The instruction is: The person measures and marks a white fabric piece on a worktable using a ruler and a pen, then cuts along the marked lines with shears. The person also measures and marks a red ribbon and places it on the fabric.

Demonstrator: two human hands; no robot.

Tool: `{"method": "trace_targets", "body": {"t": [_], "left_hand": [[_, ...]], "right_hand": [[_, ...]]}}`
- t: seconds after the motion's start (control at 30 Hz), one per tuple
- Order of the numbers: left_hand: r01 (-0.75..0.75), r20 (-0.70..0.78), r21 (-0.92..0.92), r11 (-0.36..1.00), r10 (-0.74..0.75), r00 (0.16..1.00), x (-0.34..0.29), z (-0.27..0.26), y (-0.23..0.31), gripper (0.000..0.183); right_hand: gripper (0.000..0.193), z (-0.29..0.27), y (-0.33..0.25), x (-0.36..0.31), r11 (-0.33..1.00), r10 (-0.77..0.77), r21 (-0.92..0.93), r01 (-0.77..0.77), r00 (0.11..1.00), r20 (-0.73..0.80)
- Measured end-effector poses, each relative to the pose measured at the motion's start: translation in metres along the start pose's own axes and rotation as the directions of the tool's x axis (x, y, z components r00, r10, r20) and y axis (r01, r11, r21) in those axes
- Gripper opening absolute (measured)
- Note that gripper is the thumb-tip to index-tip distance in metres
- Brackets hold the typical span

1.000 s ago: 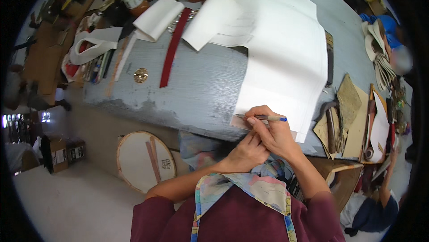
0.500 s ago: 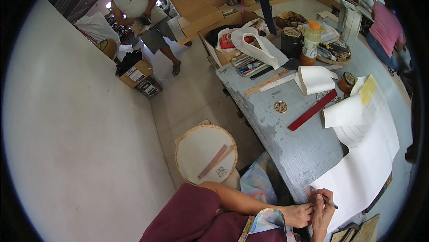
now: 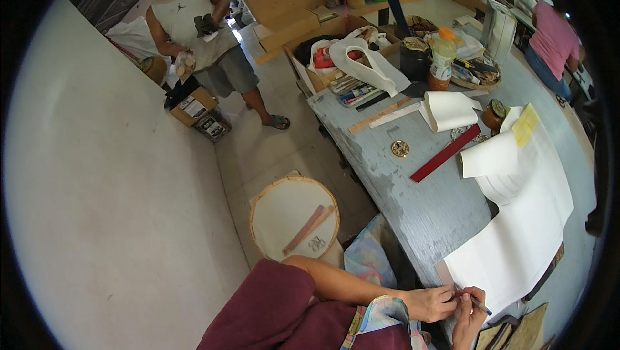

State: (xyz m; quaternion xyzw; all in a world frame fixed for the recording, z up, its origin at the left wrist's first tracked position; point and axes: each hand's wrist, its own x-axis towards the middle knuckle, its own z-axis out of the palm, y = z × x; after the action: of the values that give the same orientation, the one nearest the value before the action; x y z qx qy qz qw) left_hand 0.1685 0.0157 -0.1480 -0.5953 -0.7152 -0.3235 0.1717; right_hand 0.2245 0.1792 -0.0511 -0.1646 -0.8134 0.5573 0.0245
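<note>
My right hand (image 3: 469,323) is closed round a pen (image 3: 480,306) with a blue end, at the near edge of the work table. Beside it, my left hand (image 3: 429,303) has curled fingers that meet the lower end of a pale pink strip (image 3: 444,274). The two hands nearly touch, and the pen's tip is hidden between them. Under and beyond the strip spreads a large white sheet (image 3: 516,246), its far end rolled over.
On the grey-blue table (image 3: 368,149) are a dark red strip (image 3: 445,153), a round gold tin (image 3: 400,149), a bottle (image 3: 442,59) and a white curved cutout (image 3: 368,65). A round tray (image 3: 271,221) holds two strips. One person (image 3: 194,27) stands far left, another (image 3: 554,43) far right.
Both hands have slid slightly nearer along the strip, and the pen is tilted differently, its tip now hidden. The person at far left has come closer, holding dark items.
</note>
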Motion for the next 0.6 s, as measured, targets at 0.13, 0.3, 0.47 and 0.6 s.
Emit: {"method": "trace_targets", "body": {"t": [0.13,0.3,0.47,0.6], "left_hand": [[-0.003,-0.104,0.088,0.996,0.012,0.995,0.011,-0.015,0.001,0.03],[-0.101,0.149,0.102,0.99,0.085,0.985,0.017,-0.04,-0.008,0.034],[-0.109,0.306,0.139,0.984,0.062,0.95,0.031,-0.047,-0.005,0.038],[-0.174,0.384,0.22,0.96,0.079,0.92,0.047,-0.052,0.0,0.05]], "right_hand": [[0.016,-0.012,-0.002,-0.016,0.998,0.016,0.063,-0.013,0.999,-0.043],[0.016,-0.023,0.008,-0.032,0.997,0.071,-0.015,-0.074,0.99,-0.124],[0.017,-0.04,0.02,-0.044,0.985,-0.008,-0.172,-0.021,0.986,-0.164],[0.016,-0.05,0.01,-0.049,0.985,-0.026,-0.172,-0.005,0.984,-0.174]]}}
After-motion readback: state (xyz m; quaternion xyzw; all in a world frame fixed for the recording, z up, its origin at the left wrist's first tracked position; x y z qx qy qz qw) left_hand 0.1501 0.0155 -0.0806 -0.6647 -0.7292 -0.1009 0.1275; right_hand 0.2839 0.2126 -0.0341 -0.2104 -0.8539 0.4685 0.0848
